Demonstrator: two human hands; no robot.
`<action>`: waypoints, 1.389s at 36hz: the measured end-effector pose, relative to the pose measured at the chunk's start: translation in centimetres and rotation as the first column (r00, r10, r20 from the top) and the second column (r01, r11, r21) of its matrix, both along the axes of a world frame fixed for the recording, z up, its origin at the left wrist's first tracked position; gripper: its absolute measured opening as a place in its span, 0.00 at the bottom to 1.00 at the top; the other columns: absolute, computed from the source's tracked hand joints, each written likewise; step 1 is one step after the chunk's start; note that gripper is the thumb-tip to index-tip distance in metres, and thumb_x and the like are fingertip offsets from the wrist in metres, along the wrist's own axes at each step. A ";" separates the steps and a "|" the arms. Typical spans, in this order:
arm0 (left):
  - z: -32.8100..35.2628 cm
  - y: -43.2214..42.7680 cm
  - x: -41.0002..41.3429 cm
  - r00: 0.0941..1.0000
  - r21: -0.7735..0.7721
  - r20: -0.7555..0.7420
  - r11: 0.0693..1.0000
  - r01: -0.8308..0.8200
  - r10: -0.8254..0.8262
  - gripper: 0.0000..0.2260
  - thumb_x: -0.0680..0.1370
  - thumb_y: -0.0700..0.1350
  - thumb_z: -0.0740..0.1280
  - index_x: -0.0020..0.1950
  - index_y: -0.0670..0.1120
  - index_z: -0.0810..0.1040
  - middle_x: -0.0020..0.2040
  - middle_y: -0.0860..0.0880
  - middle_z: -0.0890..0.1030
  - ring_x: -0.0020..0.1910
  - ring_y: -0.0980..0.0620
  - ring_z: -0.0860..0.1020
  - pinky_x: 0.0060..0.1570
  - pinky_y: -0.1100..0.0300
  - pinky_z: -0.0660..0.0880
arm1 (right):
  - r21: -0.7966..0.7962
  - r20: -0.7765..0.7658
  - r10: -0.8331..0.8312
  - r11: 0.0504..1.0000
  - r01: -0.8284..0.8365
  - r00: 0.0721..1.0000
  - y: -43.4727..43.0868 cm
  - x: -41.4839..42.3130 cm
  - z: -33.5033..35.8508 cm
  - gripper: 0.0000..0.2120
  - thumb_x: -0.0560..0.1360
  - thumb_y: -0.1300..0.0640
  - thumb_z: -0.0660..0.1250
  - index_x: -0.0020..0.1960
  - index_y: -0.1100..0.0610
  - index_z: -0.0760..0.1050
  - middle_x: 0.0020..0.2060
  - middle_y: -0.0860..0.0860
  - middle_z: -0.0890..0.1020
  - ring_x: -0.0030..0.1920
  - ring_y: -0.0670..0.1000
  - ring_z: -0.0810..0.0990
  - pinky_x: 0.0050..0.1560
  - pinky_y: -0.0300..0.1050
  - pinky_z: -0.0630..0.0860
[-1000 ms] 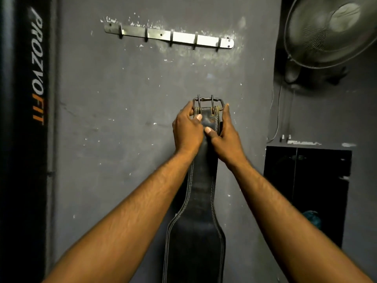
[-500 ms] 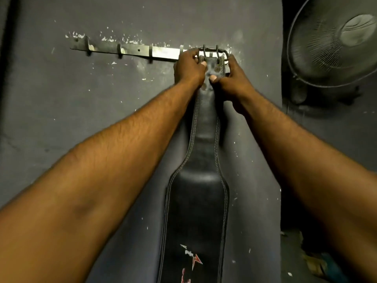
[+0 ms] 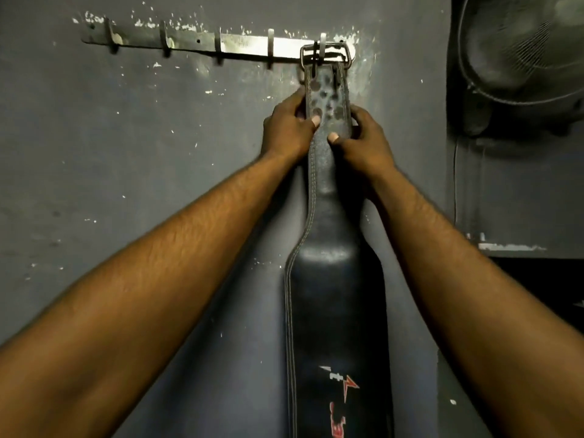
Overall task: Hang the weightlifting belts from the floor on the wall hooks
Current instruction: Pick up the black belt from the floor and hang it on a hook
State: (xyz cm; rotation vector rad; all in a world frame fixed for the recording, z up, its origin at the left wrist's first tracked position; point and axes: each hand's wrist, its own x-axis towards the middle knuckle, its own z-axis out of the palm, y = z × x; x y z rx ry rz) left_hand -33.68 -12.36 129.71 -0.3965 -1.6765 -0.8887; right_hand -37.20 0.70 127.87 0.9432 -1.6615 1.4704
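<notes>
- Hanging down the wall in the head view, the belt runs straight up and down, its buckle at the right end of the hook rail and its wide padded part low in the picture.
- The buckle frame sits around the last hook at that end; it looks seated, though glare on the metal leaves that unsure.
- The left hand grips the narrow strap's left edge just below the buckle, thumb across the front, fingers tucked behind.
- The right hand grips the right edge a little lower, thumb on the front, fingers curled behind.
- Both hands lie directly beneath the hook, the left slightly nearer; the strap rises from them to the buckle.
- Judged from this, the coming move is a letting-go, easing both grips downward along the belt's length so it settles rather than lifts off.
- A fan is mounted beyond the rail's right end, apart from the belt.
</notes>
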 end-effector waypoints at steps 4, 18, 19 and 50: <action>-4.5 -0.5 0.6 0.992 0.033 0.072 0.994 0.101 -0.103 0.24 0.78 0.40 0.68 0.72 0.56 0.72 0.51 0.54 0.85 0.48 0.52 0.84 0.49 0.51 0.84 | -0.033 0.069 0.056 0.998 -0.053 0.996 0.5 0.1 -4.4 0.26 0.75 0.63 0.71 0.71 0.55 0.71 0.61 0.52 0.81 0.59 0.49 0.81 0.63 0.49 0.79; -18.3 -1.9 1.7 0.939 0.108 0.299 0.983 0.146 -0.172 0.20 0.76 0.38 0.71 0.67 0.51 0.77 0.61 0.53 0.82 0.58 0.55 0.80 0.64 0.57 0.76 | 0.095 0.316 0.072 0.990 -0.107 0.946 2.6 1.7 -16.9 0.18 0.75 0.55 0.73 0.63 0.49 0.74 0.52 0.43 0.81 0.55 0.48 0.82 0.59 0.50 0.80; -18.1 -1.6 1.8 0.946 0.118 0.293 0.987 0.109 -0.139 0.20 0.76 0.38 0.71 0.67 0.51 0.77 0.60 0.54 0.81 0.58 0.55 0.80 0.63 0.59 0.75 | 0.077 0.313 0.066 0.993 -0.094 0.947 2.3 1.6 -16.9 0.17 0.75 0.55 0.73 0.62 0.48 0.74 0.52 0.44 0.82 0.55 0.49 0.82 0.60 0.53 0.80; -30.1 0.9 3.4 0.902 0.169 0.417 0.966 -0.196 0.110 0.38 0.80 0.45 0.66 0.81 0.59 0.44 0.75 0.44 0.67 0.69 0.42 0.73 0.64 0.55 0.70 | -0.056 0.523 -0.054 0.994 0.098 0.851 1.4 1.6 -29.0 0.19 0.71 0.42 0.75 0.54 0.51 0.75 0.47 0.45 0.84 0.48 0.47 0.83 0.55 0.49 0.81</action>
